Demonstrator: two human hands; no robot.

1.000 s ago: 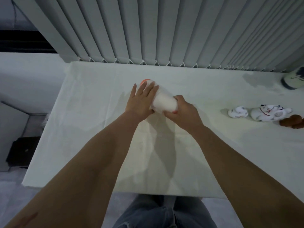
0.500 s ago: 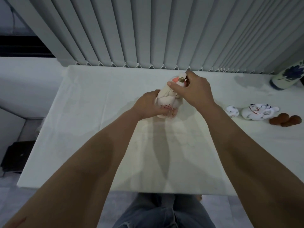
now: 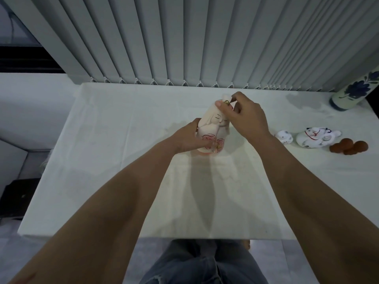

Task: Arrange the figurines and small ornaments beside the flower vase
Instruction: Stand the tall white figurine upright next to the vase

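Doll figurine point(image 3: 213, 128): upright mid-counter point(image 3: 123, 140), grasped by left hand point(image 3: 187, 138) and right hand point(image 3: 246, 117); well apart from flower vase point(image 3: 352, 92), unplaced.

White-clothed table point(image 3: 114, 152): doll point(image 3: 211, 130), ornaments point(image 3: 315, 137), vase point(image 3: 348, 95).

Our right hand point(image 3: 245, 117) covers the top of the pale doll figurine point(image 3: 212, 130), and our left hand point(image 3: 188, 138) hides its lower left side. The blue-flowered vase point(image 3: 352, 93) is cut off by the right edge.
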